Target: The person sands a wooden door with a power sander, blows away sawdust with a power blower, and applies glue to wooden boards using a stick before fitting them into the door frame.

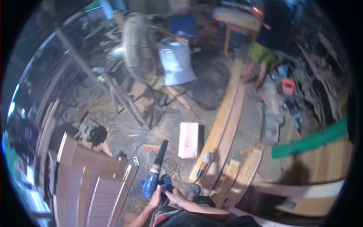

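Note:
A blue blower with a long black nozzle points away from me, just ahead of my hands. Right beside it is a smaller blue-and-black piece of a power tool; its exact kind I cannot tell. My left hand is closed at the near end of this piece, overlapping the rear of the blower. From the other side, my right hand is closed around the same piece, its fingers meeting those of the left. The hands partly hide the piece's lower end. Thin dark cables loop on the floor near the blower.
Long planks run along the floor, with a work lamp on them. A pale wooden block lies ahead. Wooden panels stand left. Further off are a large fan, a white sack and a person.

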Tool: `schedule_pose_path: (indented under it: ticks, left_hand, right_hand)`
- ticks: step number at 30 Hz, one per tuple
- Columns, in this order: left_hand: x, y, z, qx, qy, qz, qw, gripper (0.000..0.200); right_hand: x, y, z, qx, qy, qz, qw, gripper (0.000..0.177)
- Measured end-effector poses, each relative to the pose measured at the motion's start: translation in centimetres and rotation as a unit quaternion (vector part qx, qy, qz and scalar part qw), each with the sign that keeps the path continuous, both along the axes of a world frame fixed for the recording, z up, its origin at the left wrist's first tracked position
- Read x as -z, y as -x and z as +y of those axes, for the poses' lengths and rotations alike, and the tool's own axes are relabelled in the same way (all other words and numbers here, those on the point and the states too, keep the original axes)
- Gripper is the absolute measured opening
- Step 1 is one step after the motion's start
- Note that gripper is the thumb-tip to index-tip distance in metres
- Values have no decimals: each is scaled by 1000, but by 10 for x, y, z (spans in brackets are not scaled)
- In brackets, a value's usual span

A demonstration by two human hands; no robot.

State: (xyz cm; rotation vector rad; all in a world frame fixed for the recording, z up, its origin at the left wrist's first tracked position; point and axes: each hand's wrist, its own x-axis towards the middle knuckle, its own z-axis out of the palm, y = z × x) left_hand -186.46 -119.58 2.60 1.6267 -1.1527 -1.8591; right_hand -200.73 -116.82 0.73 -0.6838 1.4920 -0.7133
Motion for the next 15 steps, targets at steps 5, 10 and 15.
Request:
schedule_pose_path:
  ticks: [5,10,15]
  left_hand:
    - [-82,-61,43,-8,-14,44,999,45]
    - [-64,-140,98,-521,146,-106,834,86]
    - [-56,-150,151,-510,152,14,846,91]
  right_hand:
    - [-12,-35,2,-57,83,54,993,46]
    - [-85,-74,36,-315,328,186,871,53]
    - [-102,-129,72,-258,331,145,896,43]
